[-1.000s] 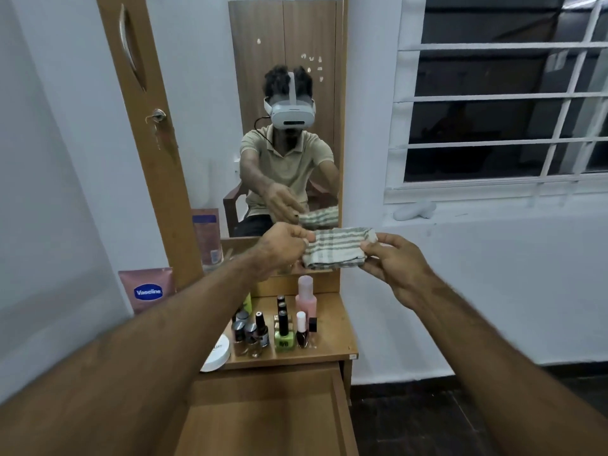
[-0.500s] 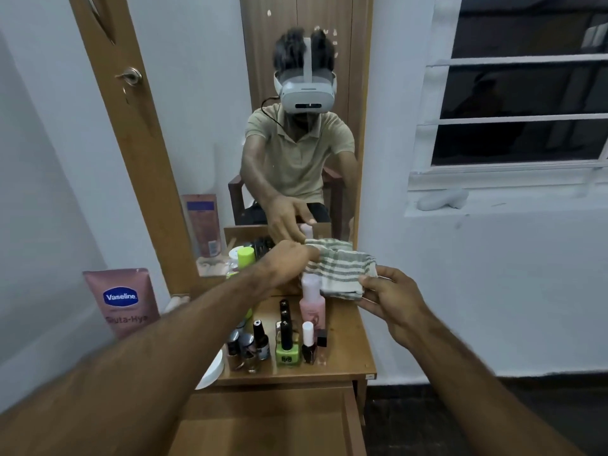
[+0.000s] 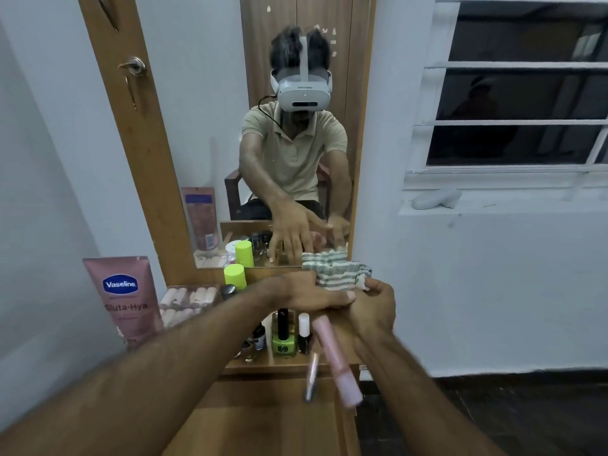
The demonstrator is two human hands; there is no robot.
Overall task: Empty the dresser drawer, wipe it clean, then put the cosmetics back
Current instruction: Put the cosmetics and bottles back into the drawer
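Two bare hands are reaching over the wooden worktop (image 3: pixel 329 363) of the dresser. The left hand (image 3: pixel 309 292) is lying flat across the middle, its fingers straight and close together, the tips touching the right hand (image 3: pixel 371 311). The right hand is curling its fingers around one striped cloth (image 3: pixel 335 274) and is holding it just above the worktop, in front of the mirror (image 3: pixel 283 133).

One pink bottle (image 3: pixel 335 360) is showing blurred and tilted at the front edge of the worktop, below the hands, and one thin pinkish stick (image 3: pixel 312 373) is showing blurred beside it; I cannot tell if anything is touching them.

On the worktop, one green nail polish bottle (image 3: pixel 283 343) with a black cap is standing upright, and one dark bottle with a white cap (image 3: pixel 304 334) is standing just beside it on the right. A few smaller dark bottles (image 3: pixel 258 337) are standing to the left, partly hidden by the left arm, so I cannot count them. One lime-green capped container (image 3: pixel 235 276) is standing near the mirror. One pink Vaseline tube (image 3: pixel 123 297) is standing at the far left, with one tray of pale sponges (image 3: pixel 187 304) next to it.

The open drawer (image 3: pixel 263 422) is showing below.
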